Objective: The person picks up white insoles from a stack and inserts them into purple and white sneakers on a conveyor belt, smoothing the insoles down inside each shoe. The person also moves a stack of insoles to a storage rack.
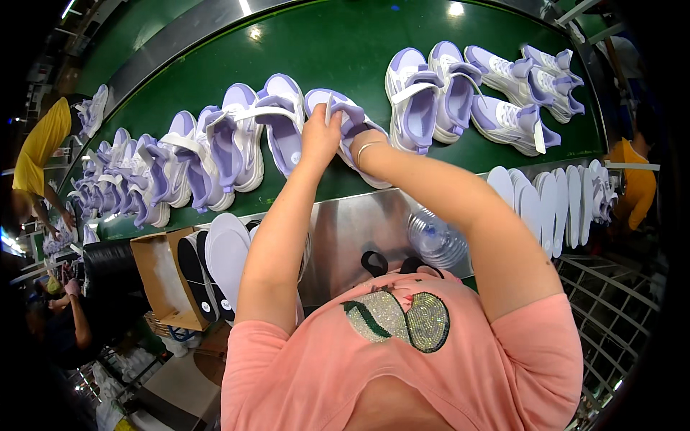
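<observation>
A lilac and white sneaker (343, 115) lies on the green conveyor belt (338, 50) straight ahead. My left hand (320, 135) grips its near side at the collar, with a white strap sticking up above the fingers. My right hand (363, 147) is pushed inside the shoe's opening, so only the wrist with a thin bracelet shows. More sneakers of the same kind lie in a row on either side of it.
Several lilac sneakers (180, 169) crowd the belt's left, and others (503, 93) lie at the right. White insoles (550, 201) stand in a row on the steel ledge. A cardboard box (162, 276) holds insoles at lower left. A clear plastic bottle (435, 237) lies near my chest. A person in yellow (36, 154) stands left.
</observation>
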`<state>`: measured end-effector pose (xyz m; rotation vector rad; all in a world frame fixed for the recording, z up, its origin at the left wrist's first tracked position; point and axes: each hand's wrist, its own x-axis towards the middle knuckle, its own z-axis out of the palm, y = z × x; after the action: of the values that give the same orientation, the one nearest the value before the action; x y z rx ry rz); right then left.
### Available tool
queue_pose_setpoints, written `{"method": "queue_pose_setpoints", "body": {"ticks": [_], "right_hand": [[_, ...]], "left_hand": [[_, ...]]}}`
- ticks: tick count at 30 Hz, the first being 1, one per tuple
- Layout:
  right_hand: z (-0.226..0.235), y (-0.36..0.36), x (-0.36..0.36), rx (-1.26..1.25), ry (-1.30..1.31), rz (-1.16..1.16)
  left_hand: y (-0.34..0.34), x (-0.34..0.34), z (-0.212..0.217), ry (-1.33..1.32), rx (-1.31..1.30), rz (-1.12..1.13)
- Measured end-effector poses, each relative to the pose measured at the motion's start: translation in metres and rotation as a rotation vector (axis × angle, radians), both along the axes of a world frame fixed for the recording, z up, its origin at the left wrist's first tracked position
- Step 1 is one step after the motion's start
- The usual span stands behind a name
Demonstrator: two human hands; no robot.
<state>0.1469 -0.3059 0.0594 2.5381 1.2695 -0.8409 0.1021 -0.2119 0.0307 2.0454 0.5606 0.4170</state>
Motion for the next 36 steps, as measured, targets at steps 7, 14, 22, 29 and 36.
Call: {"method": "queue_pose_setpoints", "body": {"ticks": [7, 14, 22, 29, 36], "right_hand": [[0.004, -0.013, 0.01, -0.173, 0.043, 0.298], [0.004, -0.043, -0.001, -0.237, 0.214, 0.305], [0.02, -0.082, 0.006, 0.821, 0.056, 0.197], [-0.003, -0.194, 0.065, 0.622, -0.536, -0.435], [-0.016, -0.206, 0.084, 0.707, -0.089, -0.274]], "left_hand": [[-0.006, 0.005, 0.002, 0.072, 0.118, -0.001], [-0.009, 0.003, -0.002, 0.052, 0.175, 0.012], [0.012, 0.015, 0.017, -0.039, 0.716, -0.071], [-0.05, 0.027, 0.049, -0.23, 0.685, -0.292], [-0.13, 0.007, -0.002, -0.007, 0.429, -0.551]]}}
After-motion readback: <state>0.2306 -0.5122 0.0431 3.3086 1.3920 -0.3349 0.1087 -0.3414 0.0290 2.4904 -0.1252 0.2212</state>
